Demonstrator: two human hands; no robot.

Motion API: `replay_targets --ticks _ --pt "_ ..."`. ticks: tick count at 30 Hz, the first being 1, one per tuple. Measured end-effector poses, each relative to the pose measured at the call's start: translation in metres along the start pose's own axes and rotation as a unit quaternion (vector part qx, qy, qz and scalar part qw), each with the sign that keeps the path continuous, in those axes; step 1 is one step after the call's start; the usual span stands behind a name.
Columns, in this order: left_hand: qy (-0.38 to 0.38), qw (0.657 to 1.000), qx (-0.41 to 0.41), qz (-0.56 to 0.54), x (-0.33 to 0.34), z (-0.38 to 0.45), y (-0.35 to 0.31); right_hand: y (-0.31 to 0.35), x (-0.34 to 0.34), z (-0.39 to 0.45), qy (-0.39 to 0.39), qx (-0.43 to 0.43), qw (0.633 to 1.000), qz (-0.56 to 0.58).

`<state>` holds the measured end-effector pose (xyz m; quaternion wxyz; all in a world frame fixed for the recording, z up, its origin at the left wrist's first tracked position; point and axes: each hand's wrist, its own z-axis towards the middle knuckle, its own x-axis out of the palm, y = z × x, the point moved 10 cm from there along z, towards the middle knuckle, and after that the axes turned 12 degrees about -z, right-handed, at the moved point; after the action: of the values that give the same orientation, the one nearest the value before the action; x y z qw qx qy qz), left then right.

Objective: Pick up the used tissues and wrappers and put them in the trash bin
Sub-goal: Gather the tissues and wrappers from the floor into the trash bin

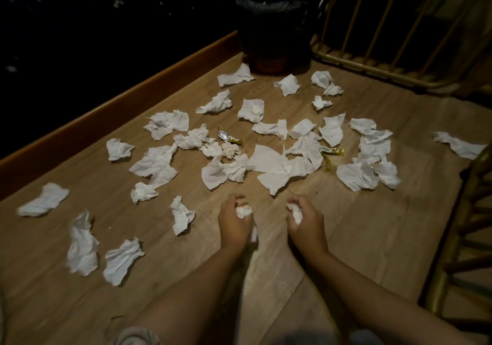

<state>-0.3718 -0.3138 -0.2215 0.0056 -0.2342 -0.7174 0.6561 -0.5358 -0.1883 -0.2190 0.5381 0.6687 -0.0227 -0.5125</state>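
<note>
The left hand [234, 225] curls round a crumpled tissue [243, 210], its grip clenched on the white wad; the right hand [306, 223] does the same with a second crumpled tissue [295, 213], fingers folded over it; the two grips sit side by side, near each other but apart, low over the wooden floor [359, 225]. Ahead of both grips lies the main scatter of used tissues [277, 162] (many overlapping, some flat, some balled); among them, ahead of the left grip, a silver-and-yellow wrapper [229, 136]; ahead of the right grip, a yellow wrapper [330, 153]. More tissues lie off to the left of the left grip, one just beside it [182, 215]. Well beyond the scatter stands the trash bin [275, 25], dark-lined, by a railing [386, 38].
</note>
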Motion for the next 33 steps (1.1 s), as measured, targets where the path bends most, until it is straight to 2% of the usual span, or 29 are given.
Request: replay_targets --ticks 2,6,12,15,17,22,24,28,33 --pt "-0.015 0.999 0.031 0.004 -0.019 0.029 -0.026 0.024 -0.008 0.012 -0.008 -0.004 1.0 0.022" --pt "-0.034 0.999 0.037 0.008 -0.08 0.079 -0.095 0.083 -0.022 0.044 -0.038 -0.037 0.997 0.054" --pt "-0.074 0.995 0.048 0.056 -0.19 0.09 -0.152 0.213 -0.012 0.067 -0.007 -0.164 0.983 0.088" --pt "-0.1 0.993 0.049 0.033 -0.227 0.072 -0.147 0.273 0.017 0.057 0.044 -0.223 0.972 0.057" --pt "-0.132 0.99 0.04 0.01 -0.249 0.06 -0.126 0.306 0.047 0.044 0.09 -0.278 0.956 -0.006" --pt "-0.2 0.977 -0.067 -0.011 -0.293 0.027 -0.024 0.333 0.126 0.001 0.201 -0.415 0.862 -0.211" --pt "-0.182 0.977 -0.094 0.051 -0.3 0.018 0.007 0.324 0.146 -0.011 0.231 -0.413 0.848 -0.238" --pt "-0.106 0.982 -0.063 0.146 -0.301 0.015 0.045 0.289 0.176 -0.016 0.273 -0.337 0.872 -0.226" --pt "-0.003 0.969 -0.078 0.234 -0.278 -0.003 0.109 0.23 0.211 -0.015 0.311 -0.207 0.89 -0.26"
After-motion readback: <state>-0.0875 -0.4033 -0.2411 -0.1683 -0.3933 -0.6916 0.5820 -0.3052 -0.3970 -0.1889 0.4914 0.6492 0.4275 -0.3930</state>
